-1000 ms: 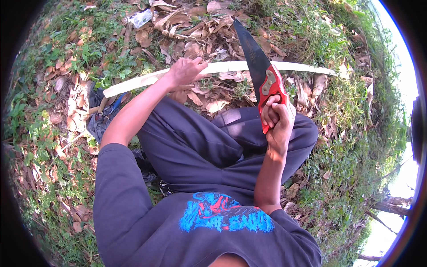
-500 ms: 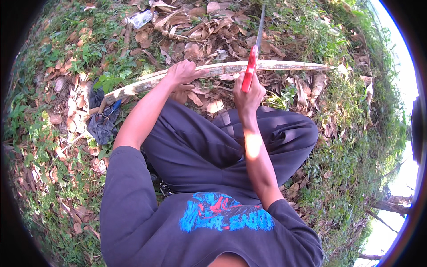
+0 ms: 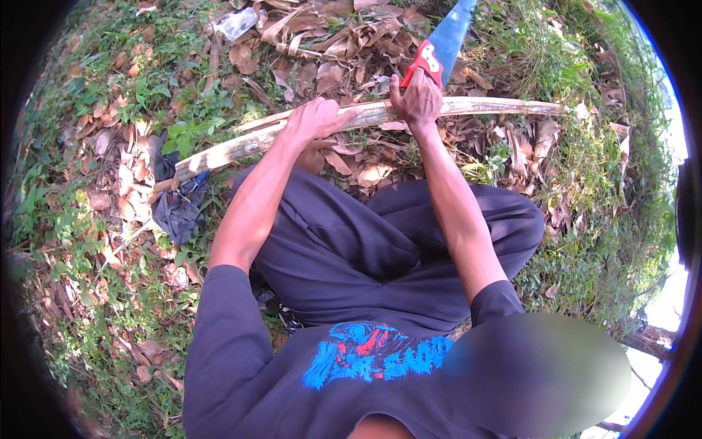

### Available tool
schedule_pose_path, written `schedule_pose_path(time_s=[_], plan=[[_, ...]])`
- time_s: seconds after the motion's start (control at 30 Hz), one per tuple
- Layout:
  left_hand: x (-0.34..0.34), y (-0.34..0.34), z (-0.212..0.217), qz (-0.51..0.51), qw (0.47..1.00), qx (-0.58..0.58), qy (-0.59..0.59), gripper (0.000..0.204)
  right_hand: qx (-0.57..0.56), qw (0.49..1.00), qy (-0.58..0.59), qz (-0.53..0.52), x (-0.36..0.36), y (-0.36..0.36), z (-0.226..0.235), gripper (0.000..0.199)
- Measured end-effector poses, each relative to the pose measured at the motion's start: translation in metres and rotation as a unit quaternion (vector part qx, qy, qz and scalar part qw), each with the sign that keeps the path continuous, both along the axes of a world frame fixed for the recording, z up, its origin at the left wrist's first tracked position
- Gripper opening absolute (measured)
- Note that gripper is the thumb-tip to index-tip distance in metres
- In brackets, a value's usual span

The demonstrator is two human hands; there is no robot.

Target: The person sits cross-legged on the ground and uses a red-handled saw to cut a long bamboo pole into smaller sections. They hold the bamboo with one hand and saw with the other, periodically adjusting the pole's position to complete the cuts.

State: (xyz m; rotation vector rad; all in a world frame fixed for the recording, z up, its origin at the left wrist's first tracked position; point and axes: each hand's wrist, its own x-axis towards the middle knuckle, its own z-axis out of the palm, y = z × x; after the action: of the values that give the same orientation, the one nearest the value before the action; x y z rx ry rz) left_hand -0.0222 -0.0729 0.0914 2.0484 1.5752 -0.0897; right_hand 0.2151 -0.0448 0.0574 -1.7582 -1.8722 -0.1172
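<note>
A long pale wooden pole (image 3: 504,106) lies crosswise in front of my crossed legs, its bark mottled. My left hand (image 3: 313,121) is closed over the pole left of its middle, thumb stretched along it to the right. In my right hand (image 3: 419,106) is a handsaw (image 3: 428,61) with a red handle. The saw's broad bluish blade points away from me past the far side of the pole, its flat face turned to view and its tip cut off by the picture's edge. A thinner pale strip (image 3: 262,121) shows just behind the pole's left part.
A crumpled black plastic bag (image 3: 180,214) lies by the pole's left end, near a short stick (image 3: 162,185). Clear plastic (image 3: 236,25) rests at the far left. Dry leaves (image 3: 322,73) and grass cover the ground. A branch (image 3: 647,344) is at the right rim.
My right hand has moved away from me and slightly right, carrying the saw. The blade has turned from edge-on to showing its flat face. My left hand stays on the pole.
</note>
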Motion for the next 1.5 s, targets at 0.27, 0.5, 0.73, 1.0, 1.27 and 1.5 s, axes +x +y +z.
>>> schedule_pose_path(time_s=[0.27,0.5,0.73,1.0,1.27,1.5], plan=[[0.008,0.002,0.004,0.03,0.999,-0.036,-0.001,0.077,0.033,0.999,0.015,-0.01,-0.001,0.013,-0.021,0.038],[0.017,0.006,0.012,0.032,0.998,-0.041,0.04,0.073,0.052,0.998,0.027,0.0,-0.001,0.018,-0.026,0.03],[0.028,-0.007,0.021,-0.007,0.997,0.042,0.065,0.065,0.065,0.998,0.024,0.004,0.001,0.016,-0.032,0.027],[0.067,-0.018,0.089,-0.087,0.99,0.093,0.061,0.06,-0.001,0.997,-0.037,-0.063,0.015,0.016,-0.105,0.029],[0.01,0.041,0.072,0.135,0.985,0.079,-0.074,0.074,-0.152,0.987,-0.025,0.035,0.077,0.012,-0.049,0.061],[-0.02,0.032,0.079,0.112,0.924,0.2,-0.305,0.083,-0.092,0.995,0.032,0.037,0.058,-0.001,-0.005,0.037]])
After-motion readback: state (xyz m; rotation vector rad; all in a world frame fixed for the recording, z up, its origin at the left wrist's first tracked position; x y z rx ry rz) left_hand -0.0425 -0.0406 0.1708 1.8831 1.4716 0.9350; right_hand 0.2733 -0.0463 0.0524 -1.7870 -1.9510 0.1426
